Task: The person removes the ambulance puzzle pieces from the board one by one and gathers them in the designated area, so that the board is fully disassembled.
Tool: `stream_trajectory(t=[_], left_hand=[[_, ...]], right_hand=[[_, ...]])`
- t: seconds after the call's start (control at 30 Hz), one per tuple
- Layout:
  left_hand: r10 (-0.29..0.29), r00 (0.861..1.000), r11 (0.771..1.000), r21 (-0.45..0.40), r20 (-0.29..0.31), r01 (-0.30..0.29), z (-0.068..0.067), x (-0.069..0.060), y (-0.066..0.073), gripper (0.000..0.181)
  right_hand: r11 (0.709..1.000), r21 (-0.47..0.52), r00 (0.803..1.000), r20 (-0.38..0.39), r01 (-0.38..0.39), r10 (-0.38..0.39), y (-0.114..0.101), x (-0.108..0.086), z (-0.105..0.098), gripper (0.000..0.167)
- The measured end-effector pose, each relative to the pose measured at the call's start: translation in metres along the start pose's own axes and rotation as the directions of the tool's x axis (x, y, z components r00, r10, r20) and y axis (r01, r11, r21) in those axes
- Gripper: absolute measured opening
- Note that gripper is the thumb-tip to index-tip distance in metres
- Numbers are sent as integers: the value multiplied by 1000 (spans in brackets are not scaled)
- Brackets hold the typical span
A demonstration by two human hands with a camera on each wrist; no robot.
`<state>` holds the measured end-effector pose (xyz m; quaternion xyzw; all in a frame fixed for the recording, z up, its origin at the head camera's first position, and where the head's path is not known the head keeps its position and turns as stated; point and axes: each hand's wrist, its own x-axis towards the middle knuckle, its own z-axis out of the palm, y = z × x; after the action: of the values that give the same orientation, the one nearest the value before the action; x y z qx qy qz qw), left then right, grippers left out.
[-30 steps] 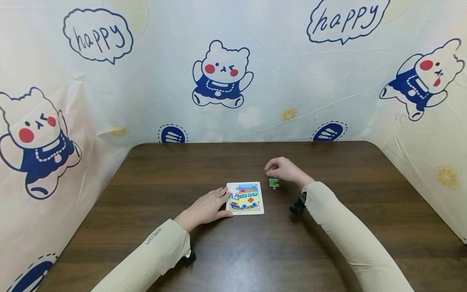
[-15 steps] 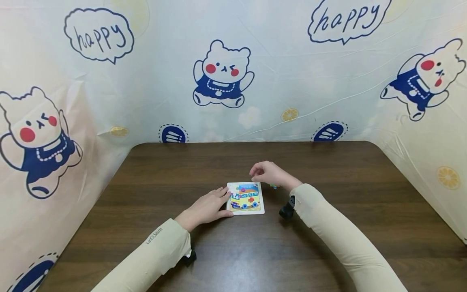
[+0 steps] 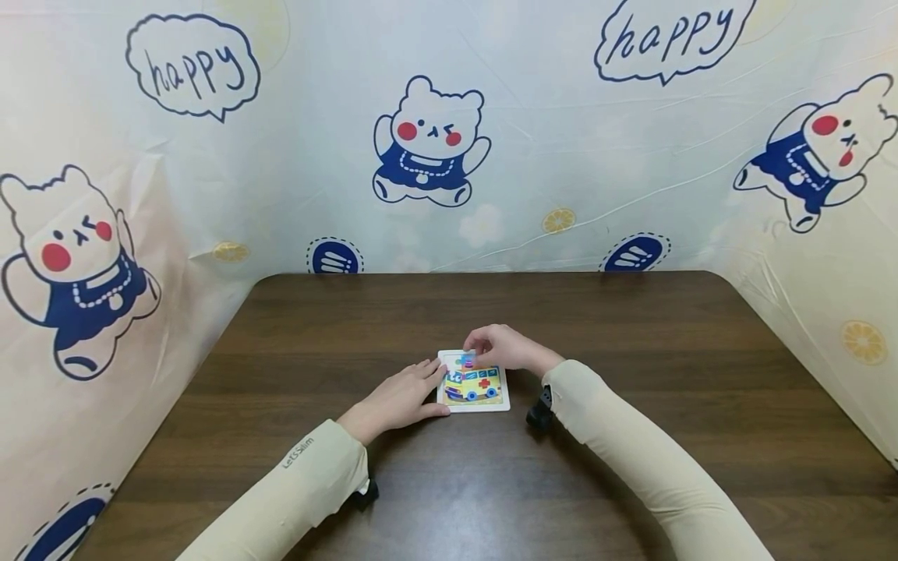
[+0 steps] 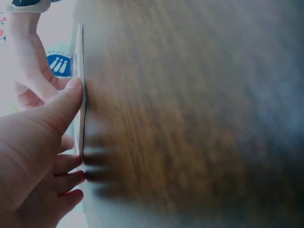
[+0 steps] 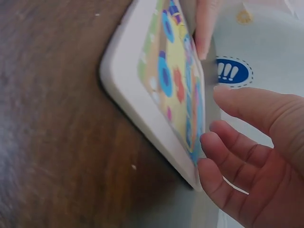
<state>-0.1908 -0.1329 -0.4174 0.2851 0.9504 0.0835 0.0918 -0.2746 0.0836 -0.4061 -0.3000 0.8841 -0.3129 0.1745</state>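
Note:
A small jigsaw puzzle (image 3: 475,386) of a yellow ambulance, in a white frame, lies flat on the brown table. Some white backing shows at its upper left. My left hand (image 3: 400,396) lies along the left side of the frame, fingers stretched out and touching it, thumb at the lower left corner. Over the puzzle's top edge hovers my right hand (image 3: 507,347), its fingers bent loosely and its thumb pointing at the upper picture. Between the visible fingertips (image 5: 209,142) in the right wrist view I see nothing held. Part of the upper right picture is hidden under this hand.
The wooden table (image 3: 351,319) runs back to a patterned cloth (image 3: 519,156) with cartoon bears. A black wrist camera (image 3: 540,409) hangs under the right sleeve, close to the tabletop.
My right hand has moved left and slightly nearer, from above a loose puzzle piece to the puzzle's top edge. That piece is now out of sight behind the right arm. My left hand stays put.

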Motion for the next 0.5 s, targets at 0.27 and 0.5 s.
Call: stream_trajectory(t=[0.27,0.5], left_hand=[[14,1000,1000,14,-8,-14,0,-1,1,72],[28,1000,999,35,-12,-27,-1,-1,1,71]], right_hand=[[995,-102,999,49,17,-12,-2,2,6,28],[987,-162,997,75,8,4,-4,3,7,32]])
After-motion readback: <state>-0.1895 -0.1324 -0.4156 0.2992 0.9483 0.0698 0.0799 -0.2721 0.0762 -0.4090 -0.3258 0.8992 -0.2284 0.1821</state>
